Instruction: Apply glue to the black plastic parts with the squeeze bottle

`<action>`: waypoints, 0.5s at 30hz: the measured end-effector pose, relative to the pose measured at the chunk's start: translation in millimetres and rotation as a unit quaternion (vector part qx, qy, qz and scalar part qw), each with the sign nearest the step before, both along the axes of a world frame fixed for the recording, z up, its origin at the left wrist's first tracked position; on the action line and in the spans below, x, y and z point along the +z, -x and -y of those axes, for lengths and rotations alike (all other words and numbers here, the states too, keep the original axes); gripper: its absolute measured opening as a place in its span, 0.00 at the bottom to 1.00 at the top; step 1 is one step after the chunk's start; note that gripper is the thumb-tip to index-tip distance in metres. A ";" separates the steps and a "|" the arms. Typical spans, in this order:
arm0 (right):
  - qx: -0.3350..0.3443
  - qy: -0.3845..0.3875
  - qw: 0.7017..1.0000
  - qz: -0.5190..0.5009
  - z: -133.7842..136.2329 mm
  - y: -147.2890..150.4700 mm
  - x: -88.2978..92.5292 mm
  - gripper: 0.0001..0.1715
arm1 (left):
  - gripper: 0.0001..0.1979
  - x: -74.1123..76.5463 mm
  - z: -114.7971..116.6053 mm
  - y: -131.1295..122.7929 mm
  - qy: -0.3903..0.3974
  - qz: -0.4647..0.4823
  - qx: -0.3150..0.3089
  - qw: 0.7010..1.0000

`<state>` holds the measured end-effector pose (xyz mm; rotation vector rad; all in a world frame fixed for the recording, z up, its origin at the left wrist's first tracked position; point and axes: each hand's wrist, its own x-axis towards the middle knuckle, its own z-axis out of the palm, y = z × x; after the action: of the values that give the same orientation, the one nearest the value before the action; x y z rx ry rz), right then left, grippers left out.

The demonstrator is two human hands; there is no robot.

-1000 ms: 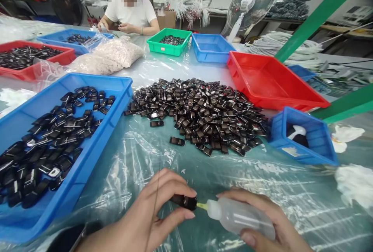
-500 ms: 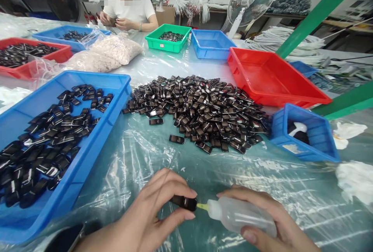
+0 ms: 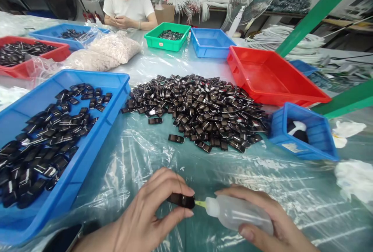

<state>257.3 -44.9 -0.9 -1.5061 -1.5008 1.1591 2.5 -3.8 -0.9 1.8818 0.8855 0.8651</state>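
Observation:
Between thumb and fingers, my left hand (image 3: 157,205) grips a small black plastic casing (image 3: 186,201), its rounded end facing right. My right hand (image 3: 262,213) is wrapped round a translucent squeeze bottle (image 3: 233,211) lying on its side. The bottle's thin yellow-green nozzle (image 3: 200,203) points left, and its tip meets or nearly meets the casing's end. Beyond my hands lies a large heap of similar dark casings (image 3: 201,108), with a few loose ones at its near edge.
A blue tray (image 3: 101,135) at left holds many black casings. At right stand a small blue bin (image 3: 320,139) and a red tray (image 3: 274,73). Crumpled white tissue (image 3: 355,180) lies at far right. Across the table sits a person (image 3: 128,9), near a green tray (image 3: 166,44).
Both my hands, with the casing and the bottle, appear very slightly further left. The grips look the same. The person opposite has lowered their hands a little.

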 end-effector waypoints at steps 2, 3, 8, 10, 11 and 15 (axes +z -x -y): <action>0.004 0.004 1.000 -0.002 -1.2 0.4 1.1 0.18 | 0.05 0.2 1.3 0.7 0.001 -0.004 0.000 1.000; 0.004 0.005 1.000 -0.002 -1.7 0.4 1.6 0.18 | 0.05 -0.1 2.5 1.3 0.006 -0.010 0.000 1.000; 0.017 -0.019 0.998 0.056 -2.5 -2.5 0.8 0.19 | 0.15 -5.6 8.5 3.0 0.056 -0.047 0.031 0.997; 0.015 -0.028 0.996 0.085 -2.2 -3.8 -0.8 0.20 | 0.12 -7.0 8.6 2.9 0.043 -0.053 0.017 0.997; 0.014 -0.031 0.995 0.092 -2.2 -4.3 -1.5 0.21 | 0.10 -6.9 8.2 3.0 0.034 -0.062 0.008 0.997; 0.031 -0.053 0.995 0.085 -4.7 -5.3 -2.6 0.20 | 0.15 -4.0 7.3 5.7 0.004 -0.101 -0.006 0.995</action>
<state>262.7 -40.2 -3.5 -1.5268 -1.7053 0.9902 -3.2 -11.0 -4.8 1.9907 0.9966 0.6694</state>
